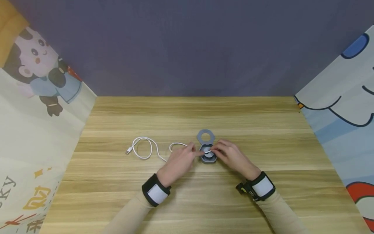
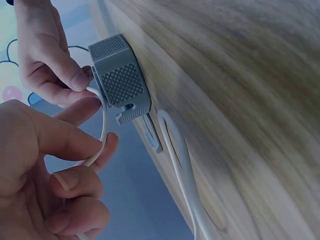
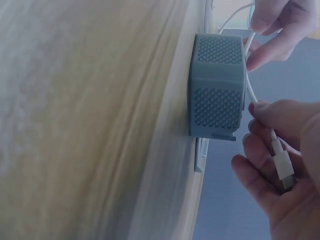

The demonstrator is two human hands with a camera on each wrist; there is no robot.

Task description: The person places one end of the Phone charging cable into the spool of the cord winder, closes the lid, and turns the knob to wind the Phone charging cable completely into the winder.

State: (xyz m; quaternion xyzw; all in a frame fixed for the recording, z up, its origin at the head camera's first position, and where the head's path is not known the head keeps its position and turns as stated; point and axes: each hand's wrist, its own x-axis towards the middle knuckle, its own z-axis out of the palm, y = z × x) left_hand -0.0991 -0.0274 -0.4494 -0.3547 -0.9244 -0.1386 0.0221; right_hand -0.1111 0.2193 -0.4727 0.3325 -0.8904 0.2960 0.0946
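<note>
A small grey case [image 1: 208,157] stands mid-table with its ring-shaped lid [image 1: 205,136] flipped open behind it. A white cable [image 1: 146,148] runs from its USB plug [image 1: 128,151] in a loop to the case. My left hand [image 1: 191,150] pinches the cable just left of the case. The left wrist view shows the cable [image 2: 102,132] between that hand's thumb and fingers [image 2: 95,150]. My right hand [image 1: 214,150] pinches the cable over the case's opening. In the right wrist view the cable's other connector [image 3: 284,170] lies in my right hand [image 3: 260,125], beside the case's dimpled wall [image 3: 217,95].
The wooden table [image 1: 263,130] is walled by cartoon-printed panels on the left [image 1: 38,107] and the right [image 1: 344,107], with a dark backdrop [image 1: 187,48] behind. The slack cable lies on the table left of the hands.
</note>
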